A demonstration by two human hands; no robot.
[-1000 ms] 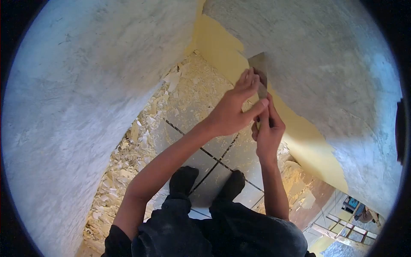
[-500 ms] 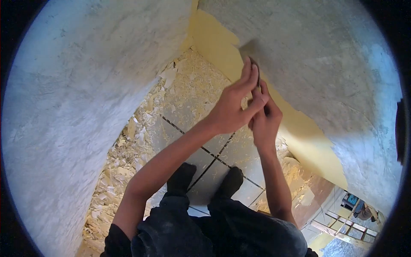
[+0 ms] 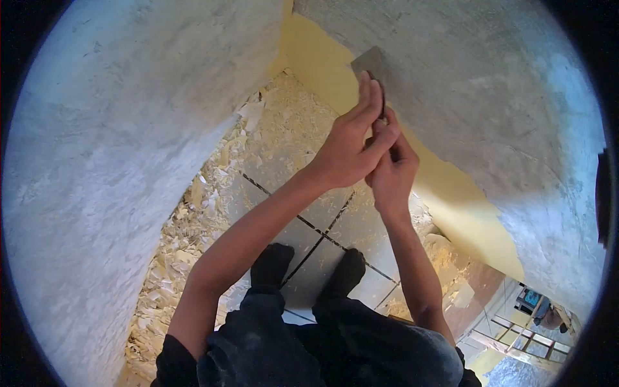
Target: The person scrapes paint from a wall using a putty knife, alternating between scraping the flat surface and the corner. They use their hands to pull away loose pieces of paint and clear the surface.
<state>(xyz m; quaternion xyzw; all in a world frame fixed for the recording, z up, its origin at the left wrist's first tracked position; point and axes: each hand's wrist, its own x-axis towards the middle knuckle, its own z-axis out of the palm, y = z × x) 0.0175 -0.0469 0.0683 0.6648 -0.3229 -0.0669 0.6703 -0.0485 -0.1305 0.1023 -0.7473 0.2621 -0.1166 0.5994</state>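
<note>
Yellow paint [image 3: 335,71]: strip left below fingers.
Grey wall [image 3: 490,109]: scraped above fingers.
Hands: left hand [image 3: 348,151], right hand [image 3: 390,174], fingers clamped on scraper [image 3: 369,63].
Floor [image 3: 284,142]: flakes.

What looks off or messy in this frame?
Paint flakes litter the tiled floor, heaped along the left wall's base. The yellow paint on the right wall has a ragged edge where the scraper, held by both the left hand and right hand, meets it.
</note>
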